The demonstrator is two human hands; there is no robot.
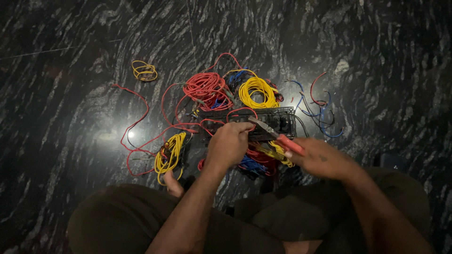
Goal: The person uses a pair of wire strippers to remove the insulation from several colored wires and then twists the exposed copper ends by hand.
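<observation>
My left hand rests on a black rectangular switch board lying on the floor, fingers closed on a red wire at its near edge. My right hand grips pliers with red handles; their metal jaws point left, close to my left fingertips. Under my hands lie red, blue and yellow wires.
Coils of red wire and yellow wire lie behind the board. A yellow bundle sits at left, a small yellow loop farther off, loose blue and red strands at right. The floor is dark marble. My knees fill the bottom.
</observation>
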